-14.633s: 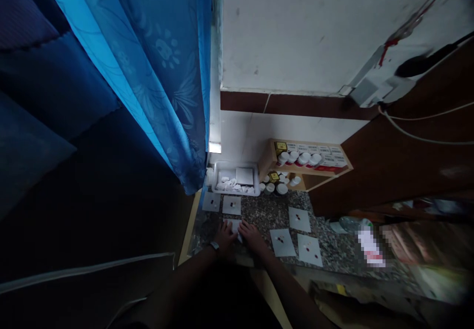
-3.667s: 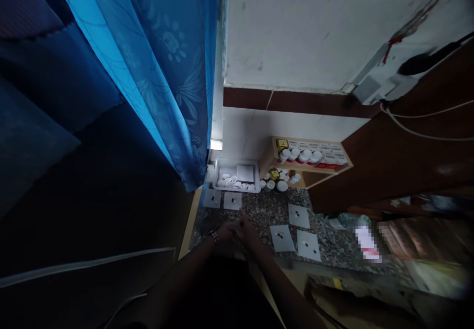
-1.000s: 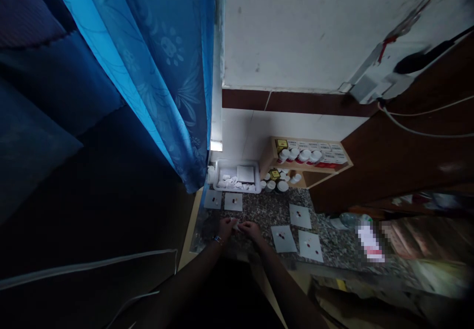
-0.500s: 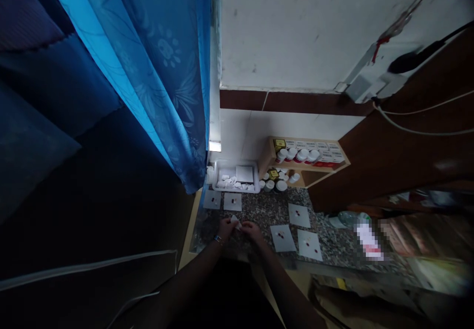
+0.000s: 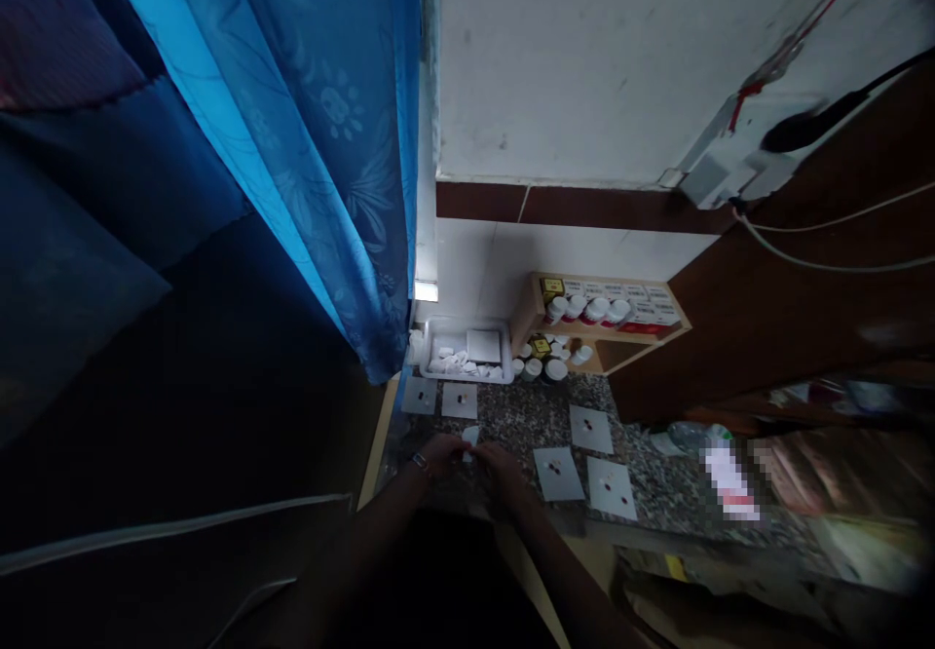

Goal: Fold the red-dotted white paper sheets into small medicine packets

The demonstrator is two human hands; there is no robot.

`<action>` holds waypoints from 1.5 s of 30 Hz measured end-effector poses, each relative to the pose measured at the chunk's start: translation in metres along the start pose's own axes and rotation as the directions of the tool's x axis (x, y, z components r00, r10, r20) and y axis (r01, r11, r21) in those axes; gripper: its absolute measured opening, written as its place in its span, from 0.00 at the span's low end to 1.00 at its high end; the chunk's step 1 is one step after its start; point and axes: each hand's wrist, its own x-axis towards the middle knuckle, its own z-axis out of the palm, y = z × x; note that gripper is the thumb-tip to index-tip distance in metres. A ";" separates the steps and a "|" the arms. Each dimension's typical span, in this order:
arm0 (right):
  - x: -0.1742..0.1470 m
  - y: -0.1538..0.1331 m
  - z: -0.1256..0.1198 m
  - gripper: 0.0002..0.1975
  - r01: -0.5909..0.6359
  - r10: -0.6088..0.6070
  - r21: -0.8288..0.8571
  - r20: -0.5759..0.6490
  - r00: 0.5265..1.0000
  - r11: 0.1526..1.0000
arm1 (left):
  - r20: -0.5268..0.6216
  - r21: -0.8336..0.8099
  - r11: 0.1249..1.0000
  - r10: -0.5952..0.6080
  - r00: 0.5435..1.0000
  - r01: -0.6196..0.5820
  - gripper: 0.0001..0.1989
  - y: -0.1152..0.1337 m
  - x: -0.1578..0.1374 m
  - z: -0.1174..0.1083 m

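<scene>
Between my hands is a small folded piece of white paper (image 5: pixel 470 434), held above the speckled stone counter. My left hand (image 5: pixel 442 452), with a band at the wrist, pinches its left side. Fingers of my right hand (image 5: pixel 497 462) close on its right side. Whether anything lies inside the fold I cannot tell. Flat paper squares bearing small pills lie around: two beyond my hands, one square (image 5: pixel 419 396) beside another square (image 5: pixel 460 400), and three to the right, among them a near square (image 5: pixel 559 475).
A white plastic tray (image 5: pixel 467 380) of small folded papers and a paper stack stands at the back. Right of it, a wooden shelf (image 5: pixel 610 373) holds pill bottles and boxes. A blue curtain (image 5: pixel 328 142) hangs left; a plastic bottle (image 5: pixel 687 435) lies at the right.
The paper between my hands now stands more upright and looks narrower. My hands have turned slightly and sit a little lower; the view has shifted slightly. The laid-out squares stay in place.
</scene>
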 end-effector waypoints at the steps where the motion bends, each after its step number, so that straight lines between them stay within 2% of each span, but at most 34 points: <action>1: 0.001 -0.002 -0.004 0.11 0.025 -0.024 -0.038 0.028 0.999 0.999 | 0.023 0.007 1.000 -0.014 1.000 0.014 0.11 0.002 -0.001 -0.003; 4: 0.007 -0.006 -0.010 0.10 -0.005 0.011 -0.085 0.067 0.998 0.996 | 0.097 0.011 0.997 -0.072 0.993 0.072 0.11 0.006 -0.004 -0.010; 7: 0.011 -0.008 -0.013 0.10 -0.029 0.036 -0.101 0.068 0.997 0.994 | 0.143 0.007 0.997 -0.076 0.987 0.076 0.12 0.010 -0.007 -0.011; 12: 0.011 -0.005 -0.011 0.09 0.121 -0.114 -0.167 0.053 0.992 0.979 | 0.098 -0.099 0.992 -0.070 0.993 0.079 0.10 0.012 -0.010 -0.002; 14: 0.012 -0.004 -0.009 0.10 0.114 -0.111 -0.177 0.031 0.993 0.978 | 0.060 -0.124 0.991 -0.043 0.997 0.051 0.10 0.013 -0.011 0.001; 20: 0.021 -0.001 0.001 0.11 -0.127 0.126 -0.010 -0.076 0.989 0.992 | 0.008 -0.040 0.998 0.041 0.999 -0.041 0.10 0.019 -0.011 0.002; 24: 0.025 0.009 0.011 0.13 -0.267 0.293 0.208 -0.105 0.950 0.941 | -0.065 0.042 0.991 0.127 0.990 -0.124 0.11 0.019 -0.010 0.005; 27: 0.026 0.014 0.013 0.15 -0.299 0.351 0.317 -0.118 0.929 0.900 | -0.112 -0.006 0.974 0.226 0.968 -0.228 0.11 0.018 -0.010 0.010; 29: 0.027 0.013 0.011 0.15 -0.288 0.343 0.319 -0.133 0.930 0.903 | -0.092 -0.061 0.959 0.271 0.958 -0.277 0.16 0.017 -0.010 0.012; 32: 0.027 0.009 0.008 0.15 -0.273 0.319 0.287 -0.126 0.940 0.918 | -0.073 -0.093 0.960 0.257 0.964 -0.263 0.20 0.016 -0.009 0.012; 37: 0.029 0.001 0.007 0.16 -0.250 0.274 0.177 -0.128 0.953 0.952 | -0.170 -0.063 0.951 0.289 0.942 -0.303 0.26 0.013 -0.005 0.010; 41: 0.031 -0.002 0.006 0.15 -0.173 0.177 0.038 -0.119 0.977 0.984 | -0.184 -0.004 0.936 0.344 0.921 -0.351 0.22 0.011 -0.001 0.010; 45: 0.031 -0.004 0.004 0.13 -0.125 0.117 -0.070 -0.111 0.987 0.990 | -0.139 0.000 0.935 0.351 0.926 -0.354 0.20 0.015 -0.001 0.007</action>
